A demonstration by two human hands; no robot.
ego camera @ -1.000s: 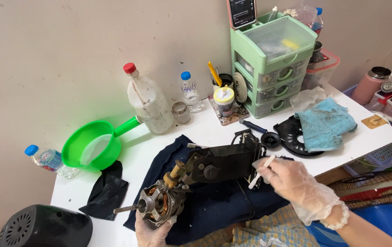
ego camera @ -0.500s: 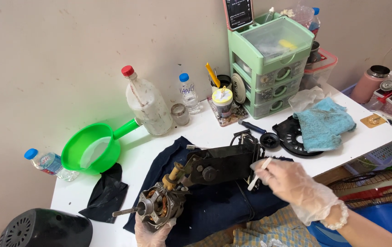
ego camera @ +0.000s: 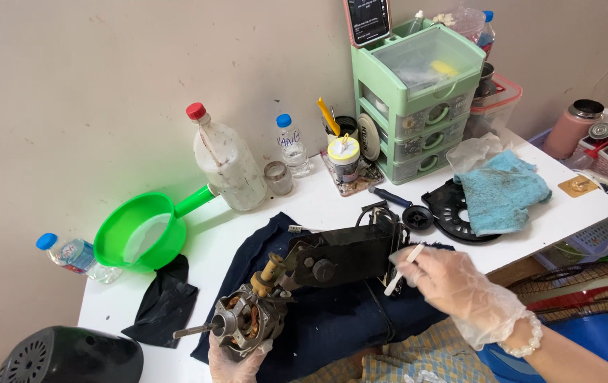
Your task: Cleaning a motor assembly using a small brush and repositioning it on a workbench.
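Right hand point(ego camera: 460, 287) shifted slightly lower, pinching white stick point(ego camera: 403, 260) against black motor housing point(ego camera: 343, 255), left hand point(ego camera: 236, 358) gripping fan motor point(ego camera: 247, 320) at table's point(ego camera: 318, 206) front edge.

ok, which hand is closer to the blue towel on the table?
Right. The right hand, gloved and pinching a small white stick, sits just below and left of the blue towel. The left hand grips the fan motor at the table's near edge, far left of it.

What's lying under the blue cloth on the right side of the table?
A black round plastic fan cover sticks out from under the crumpled blue cloth, on the white table. Its right half is covered, so anything else beneath cannot be seen.
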